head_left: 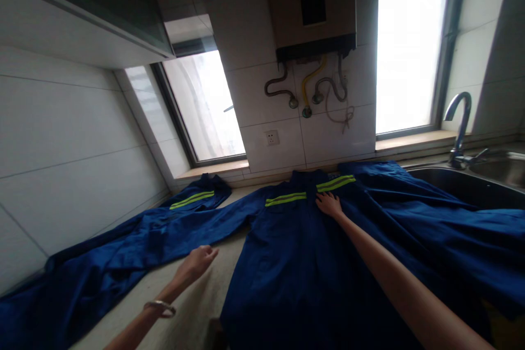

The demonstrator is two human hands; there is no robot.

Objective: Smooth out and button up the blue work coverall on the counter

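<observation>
The right hand [329, 205] lies flat on the striped work jacket [279, 262], which stretches long behind it. The left hand [200, 260], curled with nothing showing, is farther off.

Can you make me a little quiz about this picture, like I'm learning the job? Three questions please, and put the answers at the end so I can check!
1. True or false: the person's right hand is touching the blue jacket in the middle.

2. Pick one. What goes around the wrist of the left hand?
A) a watch
B) a bangle
C) a glove

3. Fill in the missing word: the shiny tap stands at the edge of the ____.

Key:
1. True. Its fingers lie on the cloth.
2. B.
3. The word is sink.
</observation>
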